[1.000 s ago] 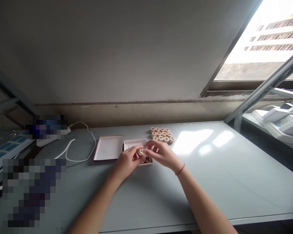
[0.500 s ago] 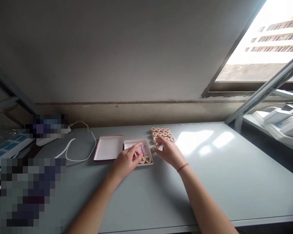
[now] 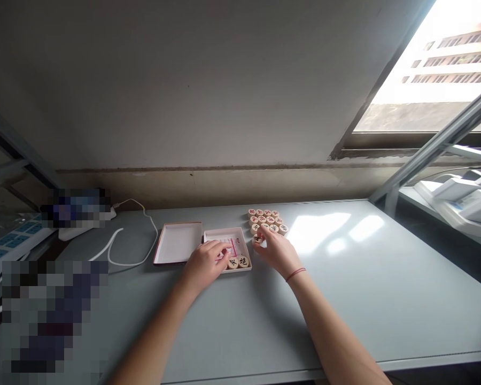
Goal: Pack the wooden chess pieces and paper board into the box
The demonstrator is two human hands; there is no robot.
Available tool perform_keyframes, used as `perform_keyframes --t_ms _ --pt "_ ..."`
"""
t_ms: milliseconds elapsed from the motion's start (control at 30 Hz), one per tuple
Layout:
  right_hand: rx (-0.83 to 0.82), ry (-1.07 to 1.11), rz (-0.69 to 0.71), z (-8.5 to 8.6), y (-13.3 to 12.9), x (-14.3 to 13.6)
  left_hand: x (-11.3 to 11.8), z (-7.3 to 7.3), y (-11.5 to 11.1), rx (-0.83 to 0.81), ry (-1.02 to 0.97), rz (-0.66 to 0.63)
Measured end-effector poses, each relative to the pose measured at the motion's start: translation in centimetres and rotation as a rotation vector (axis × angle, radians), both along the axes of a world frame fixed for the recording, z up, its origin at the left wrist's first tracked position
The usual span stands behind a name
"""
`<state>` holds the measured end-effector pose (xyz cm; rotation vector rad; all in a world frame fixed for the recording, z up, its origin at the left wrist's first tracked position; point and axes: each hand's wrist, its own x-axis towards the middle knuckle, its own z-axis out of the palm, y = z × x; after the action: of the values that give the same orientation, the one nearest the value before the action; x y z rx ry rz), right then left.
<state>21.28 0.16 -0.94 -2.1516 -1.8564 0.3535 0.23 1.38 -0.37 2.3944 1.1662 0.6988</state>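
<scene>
My right hand (image 3: 279,250) pinches a round wooden Chinese chess piece (image 3: 257,239) at the near left corner of a block of such pieces (image 3: 270,220). The block lies in rows, with red characters on the far pieces and black on nearer ones. My left hand (image 3: 207,261) reaches over the near left part of a shallow white box (image 3: 246,247), its fingers bent and thumb apart from them. Black-marked pieces (image 3: 238,262) line the box's near side; the hand hides part of that row. Inside the box is a sheet with red print (image 3: 235,240).
Left of the box lies a lid (image 3: 180,243), its white inside up. A white cable (image 3: 130,264) loops farther left, by a power strip (image 3: 12,238). The grey table (image 3: 344,305) meets the wall behind; metal frame bars (image 3: 409,166) rise at the right.
My left index finger has come down closer to the thumb over the box. My right hand has shifted slightly left, its fingers on the near left piece.
</scene>
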Motion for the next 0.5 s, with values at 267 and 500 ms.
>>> perform_keyframes --t_ms 267,500 --pt "0.054 -0.002 -0.011 -0.34 0.05 0.02 -0.10 -0.33 0.18 -0.006 0.015 -0.018" --pt "0.026 -0.014 -0.019 0.48 -0.22 0.09 -0.39 -0.25 0.30 0.008 0.106 0.026"
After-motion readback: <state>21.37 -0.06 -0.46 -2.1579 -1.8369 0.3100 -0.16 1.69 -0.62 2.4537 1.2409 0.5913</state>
